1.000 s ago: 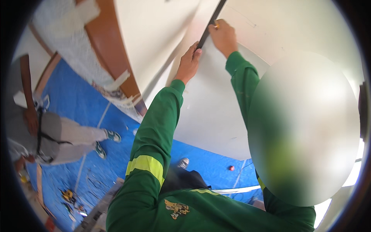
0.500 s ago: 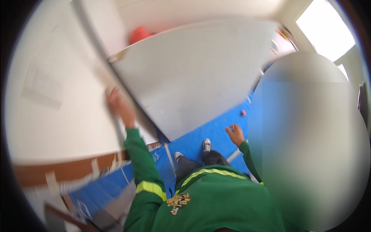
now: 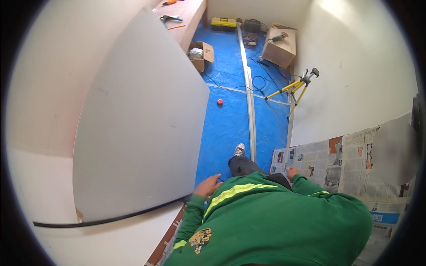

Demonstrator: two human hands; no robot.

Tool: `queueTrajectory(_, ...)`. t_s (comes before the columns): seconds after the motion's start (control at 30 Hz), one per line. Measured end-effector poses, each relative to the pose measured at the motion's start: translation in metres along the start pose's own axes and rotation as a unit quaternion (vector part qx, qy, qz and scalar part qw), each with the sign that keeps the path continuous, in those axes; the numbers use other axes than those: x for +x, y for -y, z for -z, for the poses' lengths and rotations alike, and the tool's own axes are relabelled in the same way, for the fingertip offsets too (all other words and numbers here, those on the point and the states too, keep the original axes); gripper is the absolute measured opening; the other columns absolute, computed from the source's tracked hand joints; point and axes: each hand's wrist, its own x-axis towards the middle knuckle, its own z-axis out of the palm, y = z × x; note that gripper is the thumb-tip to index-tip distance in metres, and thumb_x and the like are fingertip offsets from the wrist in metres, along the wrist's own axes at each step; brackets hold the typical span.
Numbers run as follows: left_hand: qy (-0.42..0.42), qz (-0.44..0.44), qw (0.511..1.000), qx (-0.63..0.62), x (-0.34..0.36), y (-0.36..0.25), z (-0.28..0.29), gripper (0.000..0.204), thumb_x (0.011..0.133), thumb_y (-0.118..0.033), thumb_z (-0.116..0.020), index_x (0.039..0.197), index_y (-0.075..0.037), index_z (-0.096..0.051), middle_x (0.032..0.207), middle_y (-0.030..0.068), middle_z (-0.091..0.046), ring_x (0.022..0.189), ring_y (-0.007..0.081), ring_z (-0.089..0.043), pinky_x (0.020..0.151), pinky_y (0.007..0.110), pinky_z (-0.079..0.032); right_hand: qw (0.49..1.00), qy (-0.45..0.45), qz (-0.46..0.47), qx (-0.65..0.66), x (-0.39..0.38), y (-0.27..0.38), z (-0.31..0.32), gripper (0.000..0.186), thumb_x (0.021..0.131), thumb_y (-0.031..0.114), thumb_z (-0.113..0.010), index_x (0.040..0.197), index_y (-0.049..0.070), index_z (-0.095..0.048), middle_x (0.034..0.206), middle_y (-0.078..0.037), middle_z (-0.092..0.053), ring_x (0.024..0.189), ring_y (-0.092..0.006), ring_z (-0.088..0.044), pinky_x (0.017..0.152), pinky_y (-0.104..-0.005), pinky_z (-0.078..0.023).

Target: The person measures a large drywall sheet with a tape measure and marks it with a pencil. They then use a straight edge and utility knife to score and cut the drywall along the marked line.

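My left hand is low beside my green sweatshirt, fingers apart and loosely bent, with nothing visible in its grip. It is nearest the lower right corner of a large grey board, which leans at left with a dark strip along its bottom. My right hand hangs at my other side with fingers curled, near a newspaper-covered surface; whatever it may hold is too small to make out.
Blue sheeting covers the floor, crossed by metal channels, cables and a red tape roll. Ahead are a wooden bench with tools, a cardboard box, toolboxes, a wooden box and a yellow tripod.
My hands have left the black strip on the wall and dropped to my sides. The view has turned toward the far end of the room, leaving the other person out of sight.
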Motion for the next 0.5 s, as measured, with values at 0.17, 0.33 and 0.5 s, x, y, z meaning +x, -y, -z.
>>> queueTrajectory(0.17, 0.009, -0.014, 0.983, 0.18, 0.115, -0.037, 0.089, 0.06, 0.104, -0.048, -0.066, 0.151, -0.012, -0.058, 0.132, 0.0221, -0.067, 0.119, 0.0445, -0.066, 0.103, 0.052, -0.053, 0.996, 0.058, 0.06, 0.006, 0.079, 0.096, -0.005, 0.029, 0.1, 0.022, -0.062, 0.114, 0.003, -0.079, 0.108, -0.025, -0.078, 0.102, -0.0424, -0.075, 0.089, -0.0511, -0.058)
queueTrajectory(0.33, -0.065, 0.034, 0.986, 0.151, 0.22, -0.1, 0.186, 0.057, 0.106, -0.046, -0.065, 0.149, -0.01, -0.059, 0.13, 0.022, -0.067, 0.12, 0.0418, -0.066, 0.103, 0.052, -0.053, 0.957, 0.084, 0.133, 0.243, 0.13, 0.239, 0.069, 0.025, 0.104, 0.016, -0.057, 0.12, 0.002, -0.071, 0.081, -0.006, -0.07, 0.057, -0.0141, -0.062, 0.053, -0.0314, -0.05)
queueTrajectory(0.5, -0.092, 0.055, 0.992, 0.059, 0.299, -0.155, 0.228, 0.054, 0.108, -0.045, -0.063, 0.147, -0.008, -0.062, 0.138, 0.022, -0.068, 0.128, 0.0382, -0.065, 0.108, 0.047, -0.051, 0.928, 0.212, 0.057, 0.302, 0.155, 0.37, 0.144, 0.026, 0.109, 0.023, -0.061, 0.121, 0.003, -0.072, 0.087, -0.008, -0.074, 0.067, -0.0118, -0.066, 0.059, -0.0287, -0.053)
